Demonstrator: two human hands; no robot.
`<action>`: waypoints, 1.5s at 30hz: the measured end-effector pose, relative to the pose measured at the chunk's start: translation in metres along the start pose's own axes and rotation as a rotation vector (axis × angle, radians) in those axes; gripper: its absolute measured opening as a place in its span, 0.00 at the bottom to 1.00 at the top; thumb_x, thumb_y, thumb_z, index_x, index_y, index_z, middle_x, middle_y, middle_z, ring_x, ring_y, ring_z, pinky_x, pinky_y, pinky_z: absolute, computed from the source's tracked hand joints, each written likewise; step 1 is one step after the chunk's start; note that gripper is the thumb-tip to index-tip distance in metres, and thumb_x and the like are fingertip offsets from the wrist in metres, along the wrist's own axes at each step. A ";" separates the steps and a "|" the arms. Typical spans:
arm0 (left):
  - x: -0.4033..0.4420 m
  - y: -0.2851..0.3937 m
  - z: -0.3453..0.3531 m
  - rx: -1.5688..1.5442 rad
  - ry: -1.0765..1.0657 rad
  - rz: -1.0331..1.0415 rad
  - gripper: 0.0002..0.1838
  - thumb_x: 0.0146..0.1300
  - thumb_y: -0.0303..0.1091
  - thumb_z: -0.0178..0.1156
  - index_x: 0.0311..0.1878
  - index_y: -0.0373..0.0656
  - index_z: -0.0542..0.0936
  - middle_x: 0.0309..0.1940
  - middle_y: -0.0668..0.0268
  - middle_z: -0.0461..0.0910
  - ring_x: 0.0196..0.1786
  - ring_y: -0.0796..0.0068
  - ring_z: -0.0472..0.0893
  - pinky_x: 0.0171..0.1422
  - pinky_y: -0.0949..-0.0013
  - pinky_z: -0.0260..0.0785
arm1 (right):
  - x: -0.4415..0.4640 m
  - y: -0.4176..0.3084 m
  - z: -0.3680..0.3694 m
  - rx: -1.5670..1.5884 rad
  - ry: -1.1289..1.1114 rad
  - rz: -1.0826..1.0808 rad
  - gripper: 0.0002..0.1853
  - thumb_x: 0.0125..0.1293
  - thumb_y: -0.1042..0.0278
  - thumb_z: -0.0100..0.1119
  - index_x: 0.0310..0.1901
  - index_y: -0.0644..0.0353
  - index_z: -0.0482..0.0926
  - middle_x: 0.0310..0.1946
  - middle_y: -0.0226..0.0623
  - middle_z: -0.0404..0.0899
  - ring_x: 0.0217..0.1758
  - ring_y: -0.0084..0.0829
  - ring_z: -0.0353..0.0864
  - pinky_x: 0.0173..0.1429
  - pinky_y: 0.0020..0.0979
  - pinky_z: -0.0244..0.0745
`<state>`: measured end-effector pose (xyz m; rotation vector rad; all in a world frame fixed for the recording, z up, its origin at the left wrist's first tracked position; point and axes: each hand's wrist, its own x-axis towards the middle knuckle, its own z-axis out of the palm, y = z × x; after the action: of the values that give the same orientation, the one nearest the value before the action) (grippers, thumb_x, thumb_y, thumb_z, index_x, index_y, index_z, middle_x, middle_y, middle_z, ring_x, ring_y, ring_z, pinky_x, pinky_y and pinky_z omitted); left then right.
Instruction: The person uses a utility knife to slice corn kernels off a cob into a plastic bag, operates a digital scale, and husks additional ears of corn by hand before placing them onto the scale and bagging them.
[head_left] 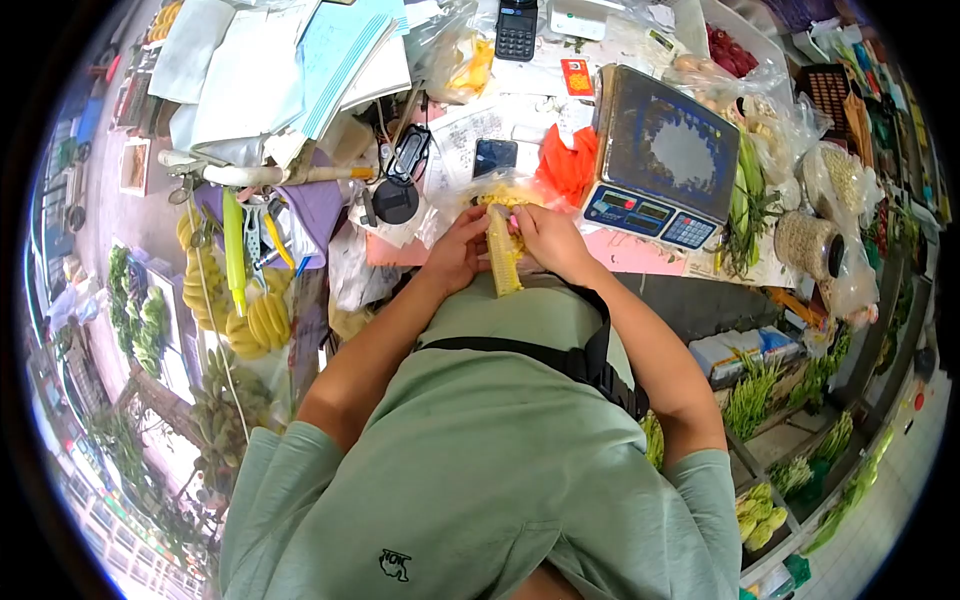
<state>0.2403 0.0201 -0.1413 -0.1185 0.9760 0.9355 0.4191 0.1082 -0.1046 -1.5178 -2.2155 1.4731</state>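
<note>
A pale yellow corn cob (503, 258) stands close against the front of the green shirt, partly stripped of its kernels. My left hand (458, 252) is closed around its left side. On the other side, my right hand (553, 242) is closed around a small pink object (514, 222) pressed to the cob; most of that object is hidden by the fingers. Just beyond both hands, loose yellow corn kernels (512, 192) lie in a clear plastic bag. A red plastic bag (566, 165) lies beyond my right hand.
A weighing scale (667, 150) stands right of the hands. A phone (495, 157) and a card terminal (516, 30) lie farther back. Bananas (262, 322) hang at the left, and a jar (808, 245) stands at the right. Plastic bags (350, 262) hang near the left forearm.
</note>
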 end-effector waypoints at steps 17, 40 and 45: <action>0.006 -0.005 -0.017 -0.055 -0.137 -0.006 0.15 0.73 0.39 0.60 0.59 0.53 0.70 0.49 0.66 0.82 0.49 0.68 0.84 0.52 0.56 0.81 | -0.023 0.010 -0.005 0.116 -0.097 0.015 0.19 0.76 0.55 0.52 0.39 0.63 0.85 0.30 0.54 0.83 0.34 0.55 0.83 0.41 0.45 0.76; 0.013 -0.005 -0.020 -0.066 0.078 0.048 0.20 0.73 0.37 0.58 0.63 0.46 0.65 0.53 0.59 0.79 0.56 0.60 0.82 0.54 0.43 0.81 | -0.060 -0.008 -0.058 0.204 -0.381 0.085 0.21 0.79 0.57 0.54 0.34 0.67 0.81 0.21 0.32 0.74 0.26 0.21 0.69 0.34 0.28 0.69; 0.026 -0.008 -0.027 -0.106 0.033 0.114 0.22 0.73 0.38 0.59 0.64 0.45 0.65 0.54 0.60 0.79 0.55 0.60 0.82 0.53 0.45 0.82 | -0.059 0.001 -0.046 0.139 -0.063 0.174 0.24 0.76 0.49 0.57 0.35 0.66 0.82 0.25 0.48 0.81 0.29 0.38 0.82 0.39 0.39 0.76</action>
<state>0.2344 0.0184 -0.1794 -0.1690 0.9711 1.0934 0.4742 0.0943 -0.0557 -1.6764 -2.0077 1.7069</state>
